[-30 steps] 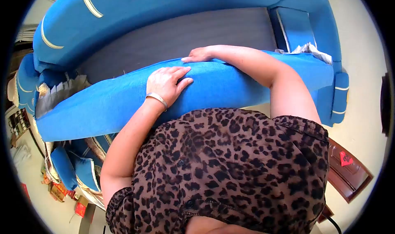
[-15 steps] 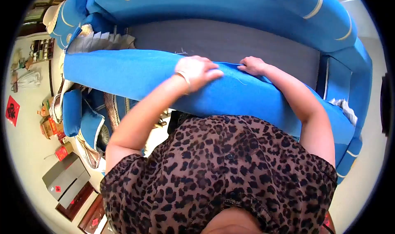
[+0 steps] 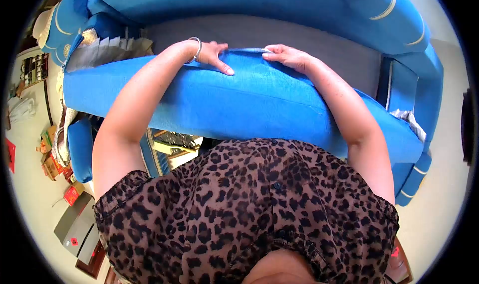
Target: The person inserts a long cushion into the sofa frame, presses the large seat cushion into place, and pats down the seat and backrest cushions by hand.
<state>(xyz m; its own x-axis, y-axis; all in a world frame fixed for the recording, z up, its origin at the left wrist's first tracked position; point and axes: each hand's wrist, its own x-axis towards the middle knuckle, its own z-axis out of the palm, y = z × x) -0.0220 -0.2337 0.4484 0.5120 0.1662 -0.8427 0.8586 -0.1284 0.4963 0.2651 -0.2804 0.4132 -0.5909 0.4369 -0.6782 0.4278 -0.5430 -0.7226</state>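
A long blue velvety fabric cover (image 3: 239, 99) is draped over the sofa's front section, across my body. My left hand (image 3: 208, 54), with a silver bangle at the wrist, rests on the cover's back edge. Its thumb points out over the blue fabric and its fingers are apart. To its right, my right hand (image 3: 287, 56) pinches the raised edge of the same cover between thumb and fingers. A short strip of edge stands up between the two hands. Behind it lies the flat grey sofa base (image 3: 319, 47).
The blue sofa backrest (image 3: 239, 2) curves along the far side, with an armrest (image 3: 404, 87) at right. Pleated grey fabric (image 3: 107, 52) bunches at the left end. Boxes (image 3: 50, 166) and a grey-white cabinet (image 3: 77, 229) stand at left.
My left hand has moved left and back to the cover's far edge. The right hand has shifted slightly left along that edge, still gripping it. The view has moved a little.
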